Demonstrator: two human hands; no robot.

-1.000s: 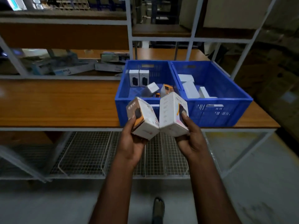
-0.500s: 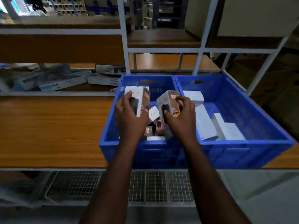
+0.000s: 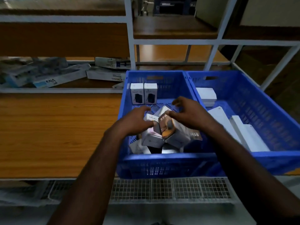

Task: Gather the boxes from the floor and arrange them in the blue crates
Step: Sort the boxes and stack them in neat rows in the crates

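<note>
I'm watching left hand [image 3: 136, 121] curling onto white box [image 3: 151, 140] in left blue crate [image 3: 162, 159], cannot tell if pinching | right hand [image 3: 190, 113] fingers [image 3: 177, 101] spreading loosely over 65W box [image 3: 168, 125]

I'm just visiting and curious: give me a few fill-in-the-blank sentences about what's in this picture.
The left hand and right hand are both over the ___ crate. ___ upright boxes stand at its far wall. The brown box by the right thumb reads ___.
Answers: left; two; 65W.
</note>
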